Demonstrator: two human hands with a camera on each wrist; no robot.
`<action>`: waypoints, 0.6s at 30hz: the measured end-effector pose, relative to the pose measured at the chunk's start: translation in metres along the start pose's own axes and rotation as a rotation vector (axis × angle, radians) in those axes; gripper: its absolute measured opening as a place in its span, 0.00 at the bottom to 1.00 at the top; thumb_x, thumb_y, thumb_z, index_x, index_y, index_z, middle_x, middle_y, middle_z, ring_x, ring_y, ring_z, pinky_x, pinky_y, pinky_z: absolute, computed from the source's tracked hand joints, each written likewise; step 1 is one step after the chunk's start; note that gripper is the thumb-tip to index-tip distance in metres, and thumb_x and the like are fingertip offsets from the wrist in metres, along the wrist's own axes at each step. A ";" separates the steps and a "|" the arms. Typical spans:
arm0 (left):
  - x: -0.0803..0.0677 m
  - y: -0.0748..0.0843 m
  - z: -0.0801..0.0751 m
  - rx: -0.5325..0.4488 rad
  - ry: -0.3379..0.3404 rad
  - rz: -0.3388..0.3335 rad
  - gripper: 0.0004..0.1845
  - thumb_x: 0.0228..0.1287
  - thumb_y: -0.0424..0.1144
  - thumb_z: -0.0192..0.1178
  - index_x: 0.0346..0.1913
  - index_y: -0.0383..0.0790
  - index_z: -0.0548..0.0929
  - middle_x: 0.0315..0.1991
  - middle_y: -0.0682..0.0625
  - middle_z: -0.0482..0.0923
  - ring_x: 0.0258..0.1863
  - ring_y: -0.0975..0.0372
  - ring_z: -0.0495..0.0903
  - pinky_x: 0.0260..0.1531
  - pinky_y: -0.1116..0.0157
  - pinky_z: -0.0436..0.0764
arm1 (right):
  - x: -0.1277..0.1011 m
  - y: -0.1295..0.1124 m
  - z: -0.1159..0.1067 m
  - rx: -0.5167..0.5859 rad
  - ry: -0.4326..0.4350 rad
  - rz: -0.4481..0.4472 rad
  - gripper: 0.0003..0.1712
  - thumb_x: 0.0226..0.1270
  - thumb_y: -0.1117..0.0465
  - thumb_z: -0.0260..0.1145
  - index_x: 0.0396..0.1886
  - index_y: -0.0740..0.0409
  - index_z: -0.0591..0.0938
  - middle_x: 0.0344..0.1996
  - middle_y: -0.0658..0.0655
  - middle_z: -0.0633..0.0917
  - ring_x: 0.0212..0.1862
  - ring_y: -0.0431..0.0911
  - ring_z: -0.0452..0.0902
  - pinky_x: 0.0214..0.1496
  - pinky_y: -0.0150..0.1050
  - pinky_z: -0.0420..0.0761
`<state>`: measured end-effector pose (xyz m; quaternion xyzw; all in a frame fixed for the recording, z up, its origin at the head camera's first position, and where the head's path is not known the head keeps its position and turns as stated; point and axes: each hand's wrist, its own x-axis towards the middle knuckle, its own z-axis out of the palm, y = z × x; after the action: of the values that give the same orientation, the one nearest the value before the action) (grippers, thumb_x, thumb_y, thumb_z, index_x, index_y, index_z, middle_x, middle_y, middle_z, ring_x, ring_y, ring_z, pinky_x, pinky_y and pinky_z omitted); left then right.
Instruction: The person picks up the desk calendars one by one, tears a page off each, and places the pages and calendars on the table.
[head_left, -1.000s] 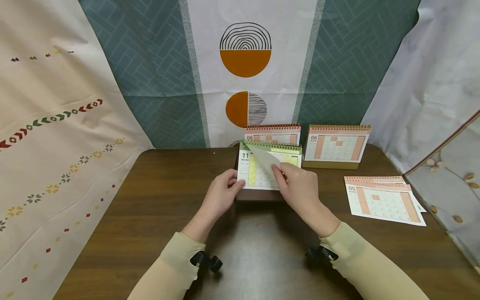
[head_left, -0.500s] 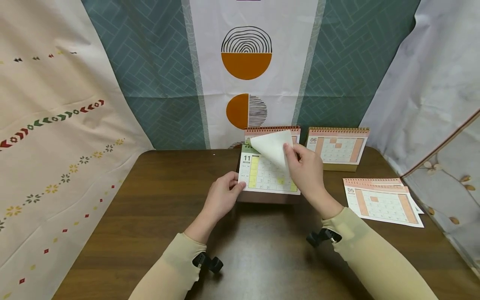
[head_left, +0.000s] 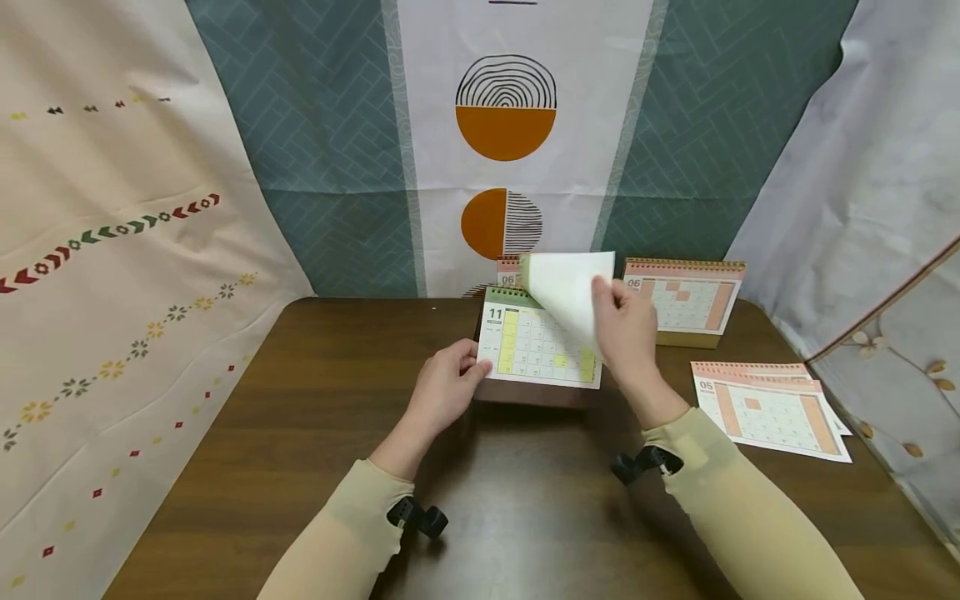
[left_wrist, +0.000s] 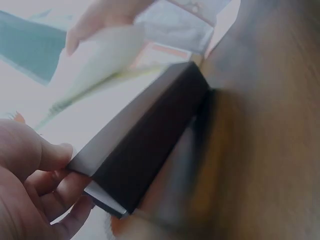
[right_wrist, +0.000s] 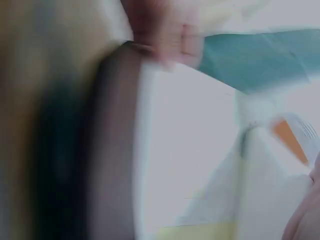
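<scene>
A desk calendar (head_left: 532, 346) with a green header and the number 11 stands on a dark base at the table's back middle. My left hand (head_left: 446, 383) grips its lower left corner, thumb on the page front, fingers behind the dark stand (left_wrist: 145, 140). My right hand (head_left: 628, 329) pinches a white sheet (head_left: 572, 279) by its right side, raised above the calendar's top. The sheet's blank back faces me, and its green-edged left end lies near the coil; whether it still joins there I cannot tell. Both wrist views are blurred.
Behind stands another calendar (head_left: 507, 271), partly covered by the sheet. To the right stands a pink calendar (head_left: 682, 300) marked 06. Loose pink calendar pages (head_left: 772, 412) lie overlapped on the brown table (head_left: 345, 375). Cloth hangs around the table.
My right hand has moved up and right with the sheet, peeling it away from the coil. More of the 11 page beneath shows. My left hand has stayed on the calendar's corner.
</scene>
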<state>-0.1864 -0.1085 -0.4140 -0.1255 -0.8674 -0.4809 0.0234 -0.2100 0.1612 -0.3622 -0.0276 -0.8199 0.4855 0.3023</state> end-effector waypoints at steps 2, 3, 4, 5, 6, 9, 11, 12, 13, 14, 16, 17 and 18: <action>-0.001 -0.004 -0.001 0.003 -0.009 -0.020 0.09 0.80 0.35 0.69 0.56 0.37 0.87 0.41 0.50 0.92 0.28 0.58 0.75 0.30 0.62 0.70 | 0.008 0.001 -0.005 -0.010 0.049 0.024 0.30 0.88 0.44 0.59 0.40 0.66 0.90 0.27 0.62 0.85 0.30 0.48 0.74 0.29 0.36 0.69; -0.002 -0.006 -0.002 0.005 -0.010 -0.030 0.09 0.79 0.35 0.69 0.55 0.37 0.87 0.41 0.50 0.91 0.28 0.58 0.75 0.30 0.62 0.69 | 0.012 0.001 -0.007 -0.018 0.069 0.021 0.30 0.88 0.44 0.59 0.42 0.66 0.91 0.28 0.63 0.86 0.30 0.49 0.74 0.28 0.35 0.69; -0.002 -0.007 -0.002 0.005 -0.012 -0.036 0.08 0.79 0.35 0.69 0.55 0.37 0.87 0.41 0.50 0.91 0.28 0.58 0.75 0.29 0.62 0.69 | 0.015 0.002 -0.011 -0.031 0.080 0.011 0.30 0.89 0.43 0.59 0.44 0.66 0.91 0.29 0.64 0.86 0.30 0.49 0.74 0.28 0.35 0.69; -0.001 -0.008 -0.002 0.008 -0.010 -0.037 0.08 0.79 0.35 0.69 0.55 0.37 0.87 0.41 0.50 0.92 0.29 0.58 0.75 0.30 0.62 0.70 | 0.018 0.003 -0.014 -0.050 0.082 -0.005 0.30 0.89 0.43 0.58 0.45 0.66 0.91 0.29 0.65 0.86 0.30 0.49 0.74 0.27 0.36 0.68; -0.001 -0.009 -0.002 0.011 -0.008 -0.035 0.08 0.79 0.34 0.69 0.55 0.38 0.87 0.42 0.50 0.92 0.29 0.58 0.76 0.31 0.61 0.70 | 0.021 0.005 -0.018 -0.063 0.076 -0.016 0.30 0.89 0.43 0.58 0.45 0.66 0.91 0.29 0.65 0.85 0.30 0.50 0.73 0.27 0.36 0.68; 0.000 -0.009 -0.003 0.014 -0.001 -0.020 0.08 0.78 0.34 0.70 0.54 0.38 0.87 0.42 0.49 0.92 0.31 0.57 0.77 0.32 0.60 0.71 | 0.030 0.008 -0.029 -0.039 0.058 0.016 0.31 0.88 0.42 0.59 0.47 0.66 0.90 0.30 0.61 0.85 0.32 0.48 0.74 0.30 0.37 0.70; 0.002 -0.010 -0.002 0.014 -0.003 -0.013 0.08 0.78 0.34 0.70 0.54 0.38 0.87 0.42 0.49 0.92 0.31 0.57 0.77 0.32 0.60 0.70 | 0.036 0.011 -0.038 -0.011 0.074 0.075 0.31 0.88 0.40 0.59 0.46 0.65 0.89 0.28 0.55 0.83 0.33 0.46 0.73 0.32 0.37 0.71; 0.002 -0.011 -0.002 0.015 -0.006 -0.013 0.08 0.78 0.34 0.70 0.54 0.38 0.87 0.42 0.49 0.92 0.30 0.57 0.77 0.31 0.60 0.70 | 0.040 0.013 -0.043 0.000 0.082 0.100 0.31 0.88 0.39 0.59 0.44 0.64 0.88 0.27 0.52 0.82 0.33 0.45 0.73 0.33 0.38 0.70; 0.003 -0.012 -0.002 0.013 -0.008 -0.015 0.07 0.79 0.34 0.70 0.54 0.38 0.87 0.41 0.49 0.92 0.30 0.57 0.77 0.31 0.60 0.70 | 0.043 0.015 -0.047 0.011 0.091 0.122 0.31 0.87 0.39 0.59 0.42 0.64 0.87 0.25 0.50 0.80 0.33 0.45 0.72 0.33 0.38 0.70; 0.003 -0.013 -0.002 0.012 -0.010 -0.017 0.07 0.79 0.34 0.70 0.54 0.38 0.87 0.41 0.50 0.91 0.29 0.57 0.76 0.30 0.60 0.70 | 0.047 0.018 -0.052 0.016 0.098 0.137 0.31 0.87 0.39 0.59 0.38 0.63 0.85 0.24 0.48 0.78 0.33 0.44 0.72 0.34 0.39 0.69; 0.003 -0.014 -0.002 0.010 -0.011 -0.020 0.07 0.78 0.34 0.70 0.53 0.38 0.88 0.40 0.50 0.91 0.28 0.57 0.76 0.30 0.60 0.70 | 0.054 0.022 -0.062 0.017 0.119 0.150 0.32 0.87 0.39 0.59 0.31 0.62 0.79 0.20 0.47 0.73 0.31 0.45 0.69 0.33 0.39 0.67; 0.004 -0.015 -0.002 0.009 -0.013 -0.023 0.07 0.78 0.34 0.70 0.53 0.38 0.87 0.40 0.50 0.91 0.28 0.57 0.75 0.30 0.60 0.70 | 0.058 0.025 -0.067 0.021 0.130 0.158 0.32 0.87 0.39 0.59 0.29 0.62 0.76 0.19 0.46 0.71 0.30 0.45 0.68 0.32 0.39 0.66; 0.004 -0.016 -0.002 0.009 -0.014 -0.023 0.07 0.78 0.34 0.70 0.53 0.39 0.87 0.40 0.50 0.91 0.28 0.57 0.75 0.30 0.60 0.70 | 0.063 0.029 -0.072 0.028 0.141 0.167 0.33 0.87 0.40 0.59 0.27 0.61 0.73 0.18 0.46 0.68 0.29 0.45 0.67 0.32 0.39 0.66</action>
<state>-0.1942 -0.1173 -0.4252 -0.1188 -0.8712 -0.4763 0.0125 -0.2306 0.2534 -0.3312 -0.1258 -0.7846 0.5171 0.3182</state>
